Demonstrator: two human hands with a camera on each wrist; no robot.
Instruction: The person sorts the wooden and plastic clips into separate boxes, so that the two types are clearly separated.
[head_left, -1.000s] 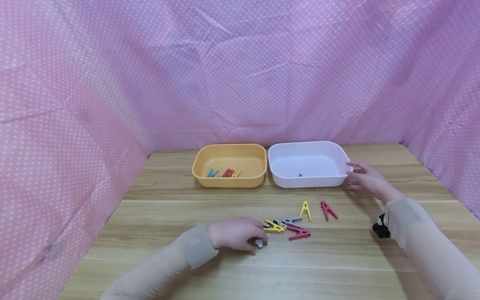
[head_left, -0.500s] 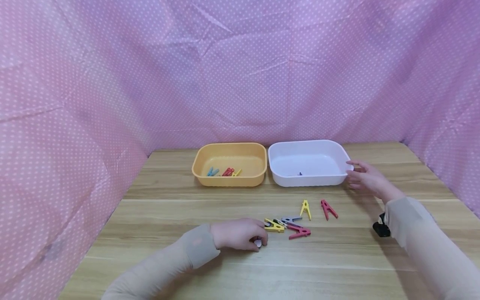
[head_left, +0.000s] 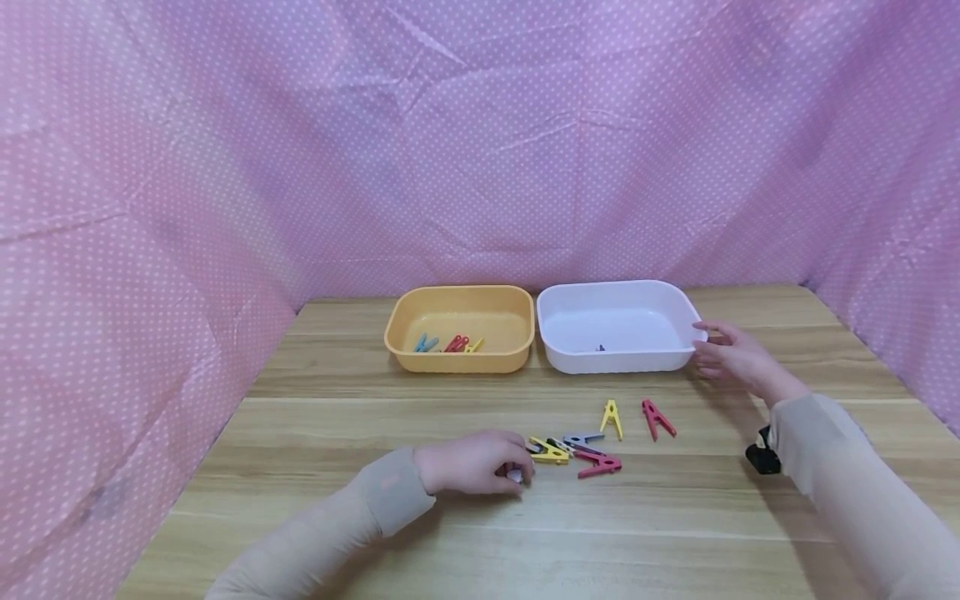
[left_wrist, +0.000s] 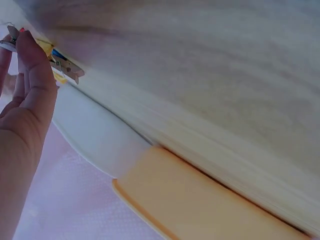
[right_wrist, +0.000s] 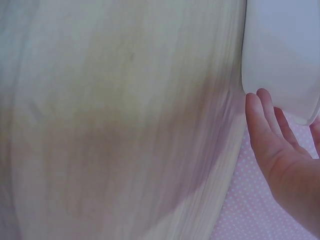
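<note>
Low over the table, my left hand (head_left: 476,463) pinches a small whitish clip (head_left: 514,475) between thumb and fingers; in the left wrist view the clip (left_wrist: 10,42) shows at the fingertips, partly cut off. Just right of that hand lies a loose pile with a yellow clothespin (head_left: 551,452), a grey clothespin (head_left: 582,439) and a red clothespin (head_left: 599,465). My right hand (head_left: 738,360) rests on the right end of the white bin (head_left: 622,362). Its fingers (right_wrist: 260,112) are nearly straight, with tips against the bin's outer wall.
An orange bin (head_left: 461,363) stands left of the white one, holding blue, red and yellow clothespins. Inside the white bin a small dark blue piece (head_left: 601,347) shows. Another yellow clothespin (head_left: 611,418) and red clothespin (head_left: 657,419) lie before it. Pink dotted cloth (head_left: 480,150) hangs behind.
My left hand has shifted slightly away from the pile, with the whitish clip pinched in it. The right hand stays at the white bin.
</note>
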